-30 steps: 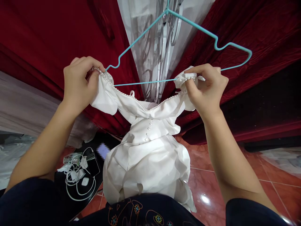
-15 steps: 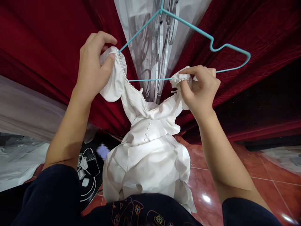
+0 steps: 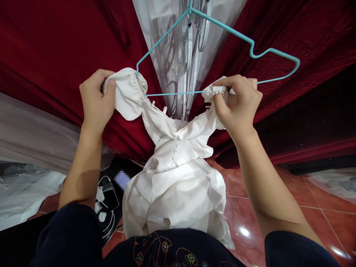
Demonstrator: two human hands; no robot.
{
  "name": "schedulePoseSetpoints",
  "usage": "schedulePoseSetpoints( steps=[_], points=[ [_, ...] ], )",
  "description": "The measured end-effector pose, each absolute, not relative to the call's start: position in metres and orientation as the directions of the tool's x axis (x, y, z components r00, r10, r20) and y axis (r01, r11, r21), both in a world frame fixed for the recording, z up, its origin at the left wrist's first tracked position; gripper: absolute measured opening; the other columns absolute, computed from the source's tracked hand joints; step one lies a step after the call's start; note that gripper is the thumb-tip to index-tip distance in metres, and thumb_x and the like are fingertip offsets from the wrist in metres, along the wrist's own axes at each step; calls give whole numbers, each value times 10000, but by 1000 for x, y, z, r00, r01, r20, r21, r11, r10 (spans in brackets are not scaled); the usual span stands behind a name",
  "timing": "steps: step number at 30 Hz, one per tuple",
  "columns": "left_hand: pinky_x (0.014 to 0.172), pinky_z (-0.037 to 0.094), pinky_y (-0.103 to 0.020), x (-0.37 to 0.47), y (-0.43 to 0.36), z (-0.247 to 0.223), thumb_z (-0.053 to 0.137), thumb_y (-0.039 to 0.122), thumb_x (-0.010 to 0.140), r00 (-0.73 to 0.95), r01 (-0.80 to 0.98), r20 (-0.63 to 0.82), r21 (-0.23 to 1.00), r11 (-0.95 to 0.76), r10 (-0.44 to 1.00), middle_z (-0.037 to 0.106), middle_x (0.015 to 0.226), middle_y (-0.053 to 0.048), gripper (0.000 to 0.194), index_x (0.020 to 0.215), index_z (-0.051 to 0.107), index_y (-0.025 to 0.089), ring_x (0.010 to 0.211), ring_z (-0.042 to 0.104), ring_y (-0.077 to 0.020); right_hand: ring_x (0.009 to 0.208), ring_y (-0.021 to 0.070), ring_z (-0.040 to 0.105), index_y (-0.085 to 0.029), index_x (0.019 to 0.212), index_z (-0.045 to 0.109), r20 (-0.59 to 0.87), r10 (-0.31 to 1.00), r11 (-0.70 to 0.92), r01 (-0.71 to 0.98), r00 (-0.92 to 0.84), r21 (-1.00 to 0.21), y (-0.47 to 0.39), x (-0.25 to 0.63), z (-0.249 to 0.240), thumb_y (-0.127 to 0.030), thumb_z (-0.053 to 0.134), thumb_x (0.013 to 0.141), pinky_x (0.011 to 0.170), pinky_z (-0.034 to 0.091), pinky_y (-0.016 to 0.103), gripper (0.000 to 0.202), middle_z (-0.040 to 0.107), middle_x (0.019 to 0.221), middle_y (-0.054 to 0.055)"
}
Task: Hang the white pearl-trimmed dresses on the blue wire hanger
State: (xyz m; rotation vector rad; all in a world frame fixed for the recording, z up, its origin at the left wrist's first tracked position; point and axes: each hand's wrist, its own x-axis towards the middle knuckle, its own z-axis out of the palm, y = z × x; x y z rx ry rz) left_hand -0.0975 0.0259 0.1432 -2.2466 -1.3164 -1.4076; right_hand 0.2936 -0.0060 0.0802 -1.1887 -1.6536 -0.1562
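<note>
A white dress (image 3: 178,178) with a pearl-edged neckline and small buttons hangs in front of me. My left hand (image 3: 97,98) pinches the outer edge of its left puffed sleeve. The left end of a turquoise hanger (image 3: 222,26) goes into that sleeve at the pearl trim. My right hand (image 3: 240,104) grips the other sleeve at its pearl edge, between thumb and fingers, by the hanger's lower bar. The hanger's right end sticks out beyond my right hand, outside the dress.
Dark red curtains (image 3: 55,44) flank a white drape with a metal frame. At the lower left, a phone (image 3: 111,199), white cables and a charger lie on a black surface. Red floor tiles (image 3: 306,215) show at the lower right.
My left hand has moved left and down, drawing the sleeve outward and off the hanger's slope, so the hanger's left corner now shows. My right hand has barely moved.
</note>
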Motion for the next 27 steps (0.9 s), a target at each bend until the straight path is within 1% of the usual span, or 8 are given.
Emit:
schedulePoseSetpoints(
  steps=[3, 6, 7, 10, 14, 21, 24, 27],
  points=[
    [1006, 530, -368, -77, 13, 145, 752, 437, 1037, 224, 719, 881, 139, -681, 417, 722, 1272, -20, 342, 1299, 725, 218, 1183, 656, -229, 906, 269, 680, -295, 977, 647, 807, 588, 510, 753, 48, -416, -5, 292, 78, -375, 594, 993, 1008, 520, 588, 97, 761, 971, 45],
    [1032, 538, -432, -33, -14, 139, 606, 329, 1106, 230, 677, 928, 63, -733, 292, 733, 1169, -60, 177, 1194, 735, 245, 1145, 667, -236, 920, 278, 680, -300, 985, 650, 817, 575, 528, 744, 42, -409, -6, 293, 77, -360, 583, 990, 1021, 501, 589, 90, 746, 960, 43],
    [982, 562, -417, -17, -23, 134, 541, 260, 1123, 289, 625, 913, 47, -779, 287, 748, 1083, -41, 188, 1152, 727, 271, 1075, 694, -217, 936, 280, 680, -302, 993, 651, 816, 577, 535, 737, 37, -412, -6, 293, 76, -356, 578, 991, 1034, 489, 589, 92, 740, 967, 47],
    [1034, 581, -476, 29, -37, 111, 436, 274, 1131, 490, 547, 774, 84, -833, 400, 762, 1258, -41, 290, 1299, 669, 316, 1175, 720, -252, 974, 285, 680, -294, 1006, 648, 818, 574, 559, 717, 28, -417, -4, 293, 72, -360, 556, 995, 1052, 475, 585, 114, 711, 970, 50],
    [1263, 408, -512, 67, -23, 79, 350, 211, 1117, 461, 587, 752, 140, -797, 471, 642, 1546, -88, 482, 1564, 526, 257, 1449, 581, -278, 977, 278, 667, -267, 936, 599, 837, 547, 575, 718, 18, -392, 1, 293, 65, -371, 611, 951, 1067, 485, 589, 106, 675, 920, 33],
    [1200, 398, -470, 88, 0, 75, 414, 147, 1126, 318, 737, 763, 174, -653, 563, 760, 1305, -56, 398, 1321, 741, 262, 1278, 625, -263, 1028, 262, 656, -267, 878, 546, 849, 524, 656, 667, -67, -353, -8, 283, 66, -247, 667, 868, 1031, 523, 570, 123, 741, 1103, 61],
    [1151, 424, -489, 87, 4, 81, 386, 154, 1142, 312, 750, 724, 210, -627, 615, 762, 1219, -71, 403, 1229, 765, 258, 1226, 644, -278, 1141, 303, 622, -256, 821, 520, 910, 413, 681, 652, 36, -335, -13, 289, 62, -295, 683, 845, 995, 526, 560, 170, 649, 1173, 106],
    [1118, 438, -495, 84, 7, 85, 381, 140, 1139, 313, 753, 702, 226, -618, 639, 754, 1163, -79, 399, 1185, 762, 248, 1184, 655, -286, 1038, 292, 589, -237, 766, 501, 938, 267, 656, 671, 222, -346, -7, 320, 55, -298, 713, 783, 937, 494, 525, 221, 522, 1032, 102]
  ],
)
